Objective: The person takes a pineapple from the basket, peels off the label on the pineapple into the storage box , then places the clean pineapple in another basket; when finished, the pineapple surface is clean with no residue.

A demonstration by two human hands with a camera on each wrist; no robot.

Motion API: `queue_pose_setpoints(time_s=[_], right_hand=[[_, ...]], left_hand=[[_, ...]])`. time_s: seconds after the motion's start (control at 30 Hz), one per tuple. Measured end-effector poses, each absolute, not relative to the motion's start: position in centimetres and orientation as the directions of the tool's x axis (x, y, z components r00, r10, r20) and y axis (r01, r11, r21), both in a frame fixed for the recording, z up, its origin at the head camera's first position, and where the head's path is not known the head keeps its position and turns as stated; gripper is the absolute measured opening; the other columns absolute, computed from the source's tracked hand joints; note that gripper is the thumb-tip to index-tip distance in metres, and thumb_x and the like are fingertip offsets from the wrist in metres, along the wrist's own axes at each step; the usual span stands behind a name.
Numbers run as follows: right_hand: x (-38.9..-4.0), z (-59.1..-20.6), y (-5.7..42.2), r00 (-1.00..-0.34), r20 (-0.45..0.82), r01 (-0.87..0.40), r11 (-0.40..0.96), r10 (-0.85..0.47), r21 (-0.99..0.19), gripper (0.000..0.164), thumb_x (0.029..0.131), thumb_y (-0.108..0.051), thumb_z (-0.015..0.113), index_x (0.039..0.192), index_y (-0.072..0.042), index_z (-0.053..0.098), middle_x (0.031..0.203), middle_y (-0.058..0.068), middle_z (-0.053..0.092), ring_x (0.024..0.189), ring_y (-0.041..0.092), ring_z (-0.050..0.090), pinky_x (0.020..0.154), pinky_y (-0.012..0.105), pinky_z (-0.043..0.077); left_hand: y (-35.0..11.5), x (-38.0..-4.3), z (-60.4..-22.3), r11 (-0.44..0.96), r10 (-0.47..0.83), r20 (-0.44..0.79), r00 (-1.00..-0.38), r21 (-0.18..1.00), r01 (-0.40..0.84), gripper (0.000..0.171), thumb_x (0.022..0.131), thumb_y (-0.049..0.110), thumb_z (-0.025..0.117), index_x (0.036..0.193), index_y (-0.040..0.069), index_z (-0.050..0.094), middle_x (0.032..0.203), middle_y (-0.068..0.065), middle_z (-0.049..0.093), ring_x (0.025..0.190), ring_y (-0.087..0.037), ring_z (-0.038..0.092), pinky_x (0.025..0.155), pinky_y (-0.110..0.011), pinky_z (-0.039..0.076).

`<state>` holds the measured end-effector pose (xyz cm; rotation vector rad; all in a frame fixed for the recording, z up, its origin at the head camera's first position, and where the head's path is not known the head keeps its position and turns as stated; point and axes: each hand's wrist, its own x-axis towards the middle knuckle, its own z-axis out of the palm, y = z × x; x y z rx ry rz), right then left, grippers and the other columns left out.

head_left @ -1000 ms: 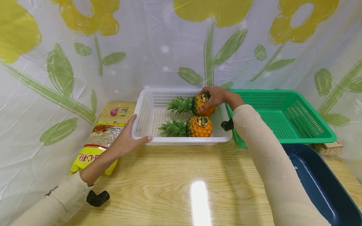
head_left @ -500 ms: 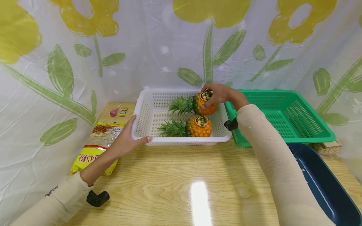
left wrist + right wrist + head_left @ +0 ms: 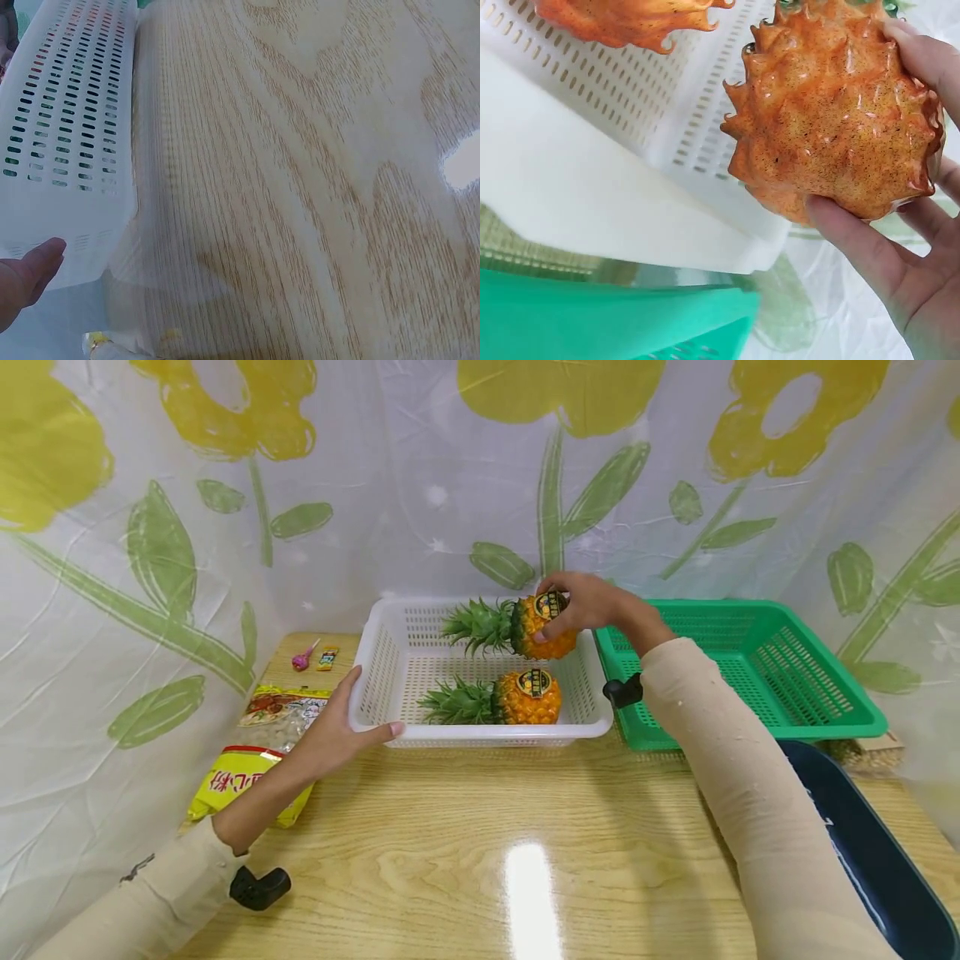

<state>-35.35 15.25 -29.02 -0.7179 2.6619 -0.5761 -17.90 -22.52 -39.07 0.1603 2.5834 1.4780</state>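
My right hand (image 3: 592,606) grips a pineapple (image 3: 551,639) by its orange body, round label upward and green crown pointing left. The right wrist view shows the fingers and thumb spread around the spiky fruit (image 3: 832,112), raised within the far right part of a white perforated basket (image 3: 472,732). Closer to me, a second pineapple (image 3: 527,702) lies on the basket floor. My left hand (image 3: 333,735) rests against the basket's near left corner, thumb along the front rim and fingers along the left side. In the left wrist view, its thumb (image 3: 45,262) touches the white wall.
A green perforated basket (image 3: 750,731) stands right of the white one, with a dark blue tray (image 3: 892,860) before it. At left lie a yellow food bag (image 3: 255,752), a lollipop (image 3: 302,657) and a small packet (image 3: 327,657). A flowered curtain (image 3: 420,485) hangs behind.
My right hand has lifted the far pineapple slightly and shifted it a little right, widening the gap to the near pineapple. The left hand keeps its place at the basket corner.
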Motion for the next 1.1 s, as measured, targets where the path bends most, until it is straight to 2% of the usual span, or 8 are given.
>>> queue_pose_setpoints(time_s=[0.2, 0.43, 0.6, 0.9, 1.1], right_hand=[[-34.6, -28.3, 15.3, -0.816, -0.161, -0.435, 0.774, -0.555, -0.46, 0.076, 0.078, -0.047, 0.084, 0.136, -0.012, 0.049, 0.155, 0.014, 0.041, 0.134, 0.036, 0.045, 0.105, 0.055, 0.043], [-33.6, -28.0, 15.7, -0.818, -0.142, -0.441, 0.765, -0.558, -0.469, 0.075, 0.078, -0.048, 0.084, 0.134, -0.012, 0.05, 0.153, 0.013, 0.043, 0.139, 0.034, 0.041, 0.105, 0.054, 0.043], [-32.6, -27.9, 15.8, -0.805, -0.105, -0.468, 0.733, -0.585, -0.494, 0.07, 0.077, -0.045, 0.086, 0.13, -0.013, 0.051, 0.146, 0.01, 0.049, 0.135, 0.031, 0.044, 0.104, 0.053, 0.043], [-30.4, -27.3, 15.8, -0.796, -0.038, -0.506, 0.698, -0.604, -0.506, 0.071, 0.076, -0.044, 0.087, 0.131, -0.014, 0.053, 0.138, 0.008, 0.054, 0.119, 0.027, 0.052, 0.099, 0.05, 0.045], [-28.6, -26.2, 15.9, -0.782, 0.009, -0.545, 0.678, -0.623, -0.494, 0.07, 0.075, -0.041, 0.088, 0.131, -0.013, 0.055, 0.131, 0.006, 0.058, 0.098, 0.025, 0.053, 0.087, 0.044, 0.045]], left_hand=[[-22.4, -17.8, -38.9, 0.497, 0.172, -0.093, -0.981, 0.868, 0.005, 0.117, 0.087, 0.04, 0.078, 0.162, 0.02, -0.01, 0.157, -0.028, 0.029, 0.136, -0.046, 0.043, 0.11, -0.064, 0.036], [-22.4, -17.9, -38.9, 0.508, 0.17, -0.082, -0.982, 0.861, 0.016, 0.117, 0.087, 0.04, 0.078, 0.162, 0.019, -0.009, 0.156, -0.028, 0.029, 0.135, -0.047, 0.044, 0.11, -0.064, 0.037], [-22.5, -17.8, -39.1, 0.519, 0.159, -0.09, -0.983, 0.855, 0.006, 0.117, 0.087, 0.042, 0.078, 0.162, 0.018, -0.008, 0.156, -0.027, 0.029, 0.135, -0.046, 0.044, 0.109, -0.064, 0.037], [-22.4, -17.4, -39.1, 0.545, 0.146, -0.098, -0.984, 0.838, -0.003, 0.118, 0.087, 0.045, 0.077, 0.162, 0.015, -0.009, 0.158, -0.029, 0.026, 0.137, -0.048, 0.042, 0.111, -0.066, 0.033], [-22.3, -17.6, -39.0, 0.53, 0.15, -0.089, -0.985, 0.848, 0.004, 0.117, 0.087, 0.043, 0.077, 0.162, 0.016, -0.009, 0.157, -0.029, 0.027, 0.136, -0.048, 0.042, 0.111, -0.065, 0.034]])
